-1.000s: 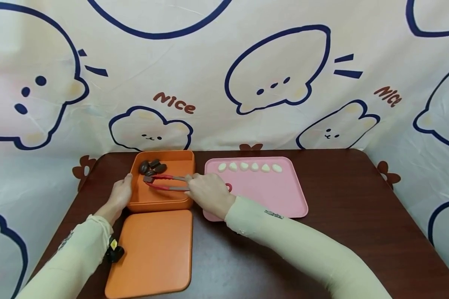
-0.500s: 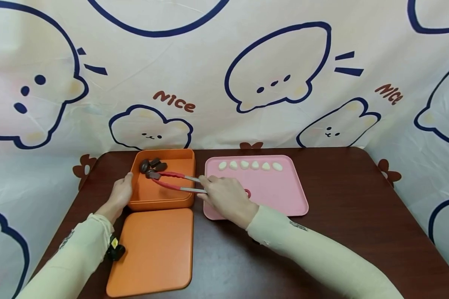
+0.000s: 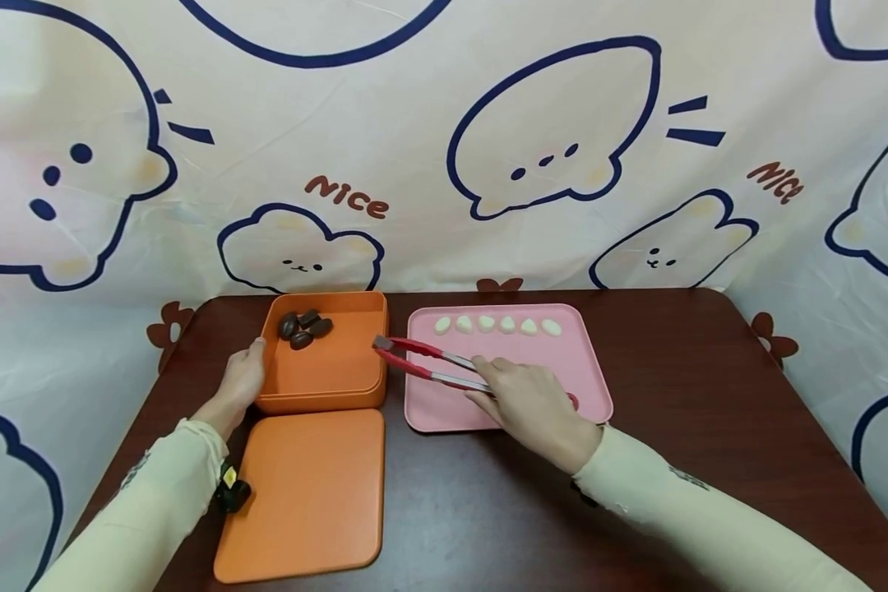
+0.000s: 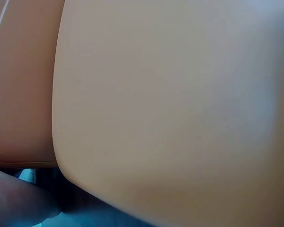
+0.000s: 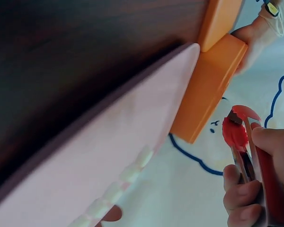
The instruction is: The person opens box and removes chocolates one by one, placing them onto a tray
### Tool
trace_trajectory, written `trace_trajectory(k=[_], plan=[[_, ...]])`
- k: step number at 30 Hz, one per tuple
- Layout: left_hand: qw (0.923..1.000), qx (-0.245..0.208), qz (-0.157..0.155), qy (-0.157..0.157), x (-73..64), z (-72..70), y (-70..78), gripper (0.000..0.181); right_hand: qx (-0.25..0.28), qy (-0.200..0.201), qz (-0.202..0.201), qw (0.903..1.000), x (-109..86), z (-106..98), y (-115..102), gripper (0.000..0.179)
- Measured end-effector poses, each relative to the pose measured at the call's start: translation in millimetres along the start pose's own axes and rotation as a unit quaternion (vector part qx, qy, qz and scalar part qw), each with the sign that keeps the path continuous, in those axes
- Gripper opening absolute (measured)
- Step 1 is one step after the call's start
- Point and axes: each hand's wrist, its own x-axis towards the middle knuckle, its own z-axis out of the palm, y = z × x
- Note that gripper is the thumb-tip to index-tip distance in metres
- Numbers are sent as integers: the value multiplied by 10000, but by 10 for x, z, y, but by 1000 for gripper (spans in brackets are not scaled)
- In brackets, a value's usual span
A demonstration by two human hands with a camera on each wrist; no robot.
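My right hand point(image 3: 529, 403) grips a pair of tongs point(image 3: 414, 346) with red tips and metal arms. Pinched between the tips is a dark brown chocolate-like piece point(image 3: 382, 342), raised over the gap between box and tray; the right wrist view also shows this brown piece point(image 5: 235, 116). On the left, my left hand point(image 3: 240, 380) holds the side of an orange box point(image 3: 326, 401), its fingers partly hidden by the wall. Several similar dark pieces point(image 3: 301, 339) lie in the box's back left. A row of several white pieces point(image 3: 485, 324) lines the back of the pink tray point(image 3: 444, 411).
An orange lid point(image 3: 307, 493) lies flat in front of the box and fills most of the left wrist view. Everything stands on a dark wooden table point(image 3: 673, 395). A patterned curtain point(image 3: 414, 148) closes off the back and sides.
My right hand has drawn the tongs to the right, lifting one dark piece out of the box. The left hand has stayed at the box's side.
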Motion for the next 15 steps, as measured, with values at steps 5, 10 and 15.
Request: trace_trajectory(k=[5, 10, 15], plan=[[10000, 18, -52, -65, 9, 1, -3, 79, 390, -422, 288, 9979, -176, -11, 152, 26], [10000, -26, -8, -15, 12, -2, -5, 79, 1101, -1101, 777, 9847, -279, 3, 270, 21], [10000, -99, -13, -3, 18, -5, -5, 80, 1666, -1576, 1150, 9665, -340, 0, 350, 18]])
